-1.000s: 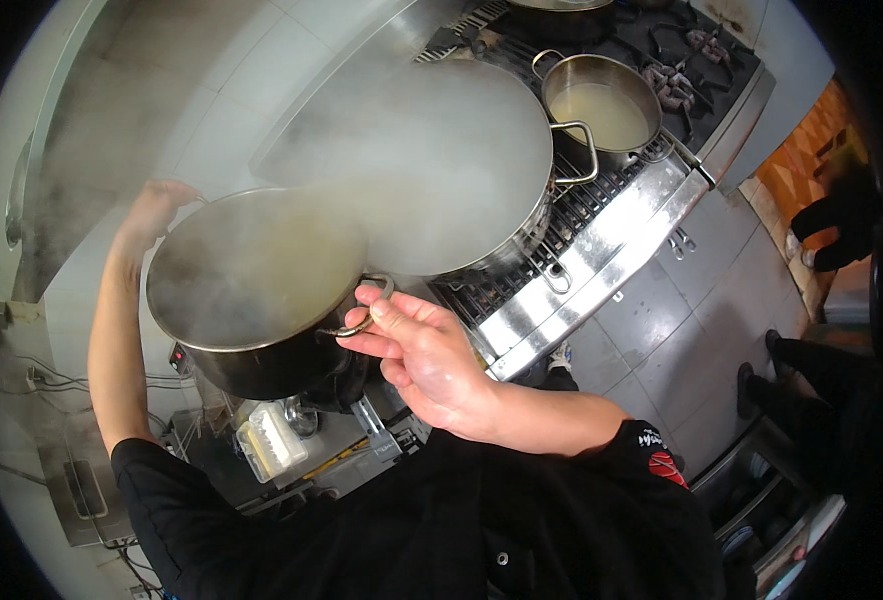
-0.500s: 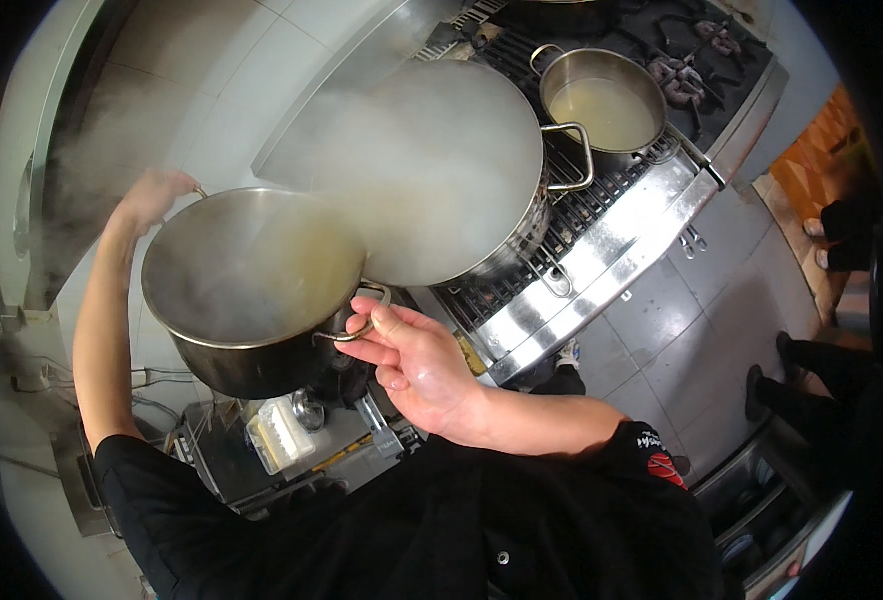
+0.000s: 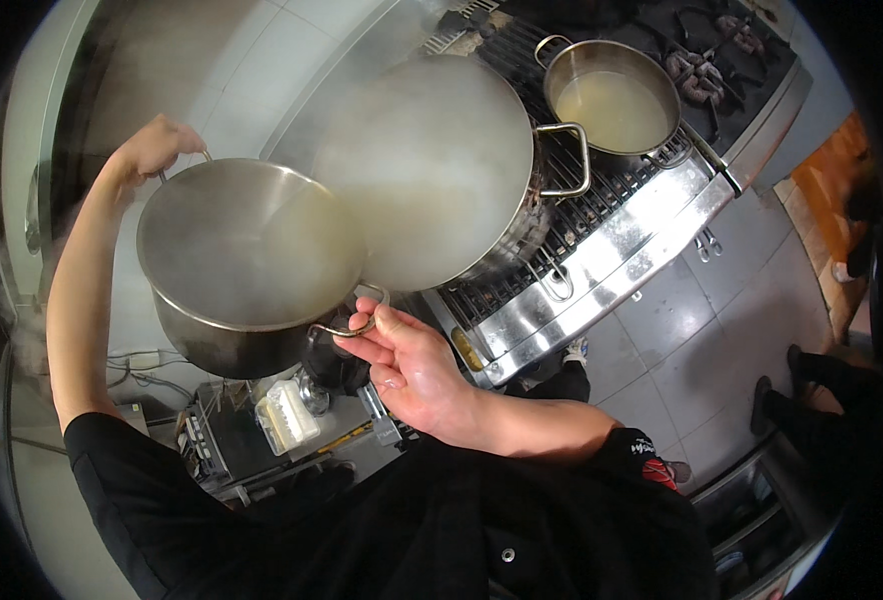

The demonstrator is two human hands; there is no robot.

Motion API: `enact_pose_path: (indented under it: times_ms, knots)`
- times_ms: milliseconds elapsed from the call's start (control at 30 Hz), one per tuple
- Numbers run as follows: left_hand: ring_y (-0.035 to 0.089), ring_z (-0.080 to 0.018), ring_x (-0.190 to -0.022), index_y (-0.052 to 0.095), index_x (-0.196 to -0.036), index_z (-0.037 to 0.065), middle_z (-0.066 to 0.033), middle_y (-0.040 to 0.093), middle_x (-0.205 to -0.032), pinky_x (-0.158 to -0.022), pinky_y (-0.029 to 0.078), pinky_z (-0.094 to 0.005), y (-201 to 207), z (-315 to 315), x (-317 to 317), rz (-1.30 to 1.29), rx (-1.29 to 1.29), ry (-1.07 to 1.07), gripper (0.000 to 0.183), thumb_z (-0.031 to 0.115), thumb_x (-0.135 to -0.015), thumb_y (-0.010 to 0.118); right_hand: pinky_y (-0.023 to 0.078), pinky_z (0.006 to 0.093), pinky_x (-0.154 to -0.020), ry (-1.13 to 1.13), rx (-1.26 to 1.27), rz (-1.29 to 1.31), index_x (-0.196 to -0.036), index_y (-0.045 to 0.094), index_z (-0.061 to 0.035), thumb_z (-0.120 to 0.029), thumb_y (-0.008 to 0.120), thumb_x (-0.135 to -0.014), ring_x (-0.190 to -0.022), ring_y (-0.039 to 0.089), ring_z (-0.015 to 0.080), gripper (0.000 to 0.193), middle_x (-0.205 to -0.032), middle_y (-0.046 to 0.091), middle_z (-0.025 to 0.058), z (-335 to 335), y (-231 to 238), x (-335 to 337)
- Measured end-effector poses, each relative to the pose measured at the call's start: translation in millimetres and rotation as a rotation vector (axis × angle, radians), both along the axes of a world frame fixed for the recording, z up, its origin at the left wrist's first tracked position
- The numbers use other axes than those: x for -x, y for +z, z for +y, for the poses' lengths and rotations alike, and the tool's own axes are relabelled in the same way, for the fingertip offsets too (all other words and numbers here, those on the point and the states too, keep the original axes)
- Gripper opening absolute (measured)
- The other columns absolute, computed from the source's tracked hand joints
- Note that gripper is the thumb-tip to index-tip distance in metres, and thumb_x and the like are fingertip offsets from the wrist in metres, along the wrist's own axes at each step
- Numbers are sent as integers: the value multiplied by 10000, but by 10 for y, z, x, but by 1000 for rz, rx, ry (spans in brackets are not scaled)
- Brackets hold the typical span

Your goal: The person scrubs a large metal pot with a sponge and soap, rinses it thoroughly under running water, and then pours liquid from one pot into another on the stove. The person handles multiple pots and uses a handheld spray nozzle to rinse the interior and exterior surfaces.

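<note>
My two hands hold a deep metal stockpot (image 3: pixel 232 345) by its loop handles, off the surfaces below. My left hand (image 3: pixel 162 148) is closed round the far-left handle, its fingers partly turned away. Thumb and fingers of my right hand (image 3: pixel 412 370) are wrapped round the near-right handle (image 3: pixel 347 330). The held pot tips toward a larger stockpot (image 3: pixel 507 255) on the stove, its right rim over that pot's near-left edge. Pale yellowish liquid shows in the right side of the held pot. Thick steam hides most of the larger pot's contents.
A smaller pot (image 3: pixel 612 100) of pale yellow liquid stands on the burner grate (image 3: pixel 597 205). The stove's steel front edge (image 3: pixel 622 260) runs to the right. A white container (image 3: pixel 289 417) sits below the held pot. Another person's dark-clothed legs (image 3: pixel 822 385) show at the far right.
My left hand has risen with its handle, and the held pot tips further toward the larger pot. My right hand keeps its grip almost in place. The view has shifted slightly.
</note>
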State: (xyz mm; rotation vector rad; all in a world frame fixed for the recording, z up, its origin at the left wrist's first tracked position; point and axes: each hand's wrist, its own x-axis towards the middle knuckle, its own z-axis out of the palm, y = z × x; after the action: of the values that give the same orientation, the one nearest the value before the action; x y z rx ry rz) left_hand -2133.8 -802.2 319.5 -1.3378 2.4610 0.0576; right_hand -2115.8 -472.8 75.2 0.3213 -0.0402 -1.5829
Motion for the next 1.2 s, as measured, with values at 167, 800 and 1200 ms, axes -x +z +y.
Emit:
enact_pose_path:
  times_ms: [167,800,1200]
  knots:
    - [420,-130,-568,668,-864,-23,-90,588,-758,-453,305,-298,-34,-137,194,-66,49,-124,215,107,-725,569,308,158,-428,4,36,-81,-1035,540,-118,-213,429,-976,-970,619,138,157,-926,570,-30,-34,-147,-83]
    - [558,-232,-734,642,-822,-43,-155,605,-763,-634,450,-388,73,507,1254,-353,134,-424,288,222,-739,564,275,166,-392,70,31,-226,-1003,544,-108,-226,424,-978,-960,632,145,170,-861,598,-24,-291,-395,-336]
    - [577,-275,-809,654,-893,-3,-145,589,-978,-705,461,-390,0,562,1272,-393,220,-479,314,267,-789,533,271,163,-389,61,-21,-211,-991,554,-108,-234,428,-976,-973,621,145,179,-829,584,-27,-301,-507,-441]
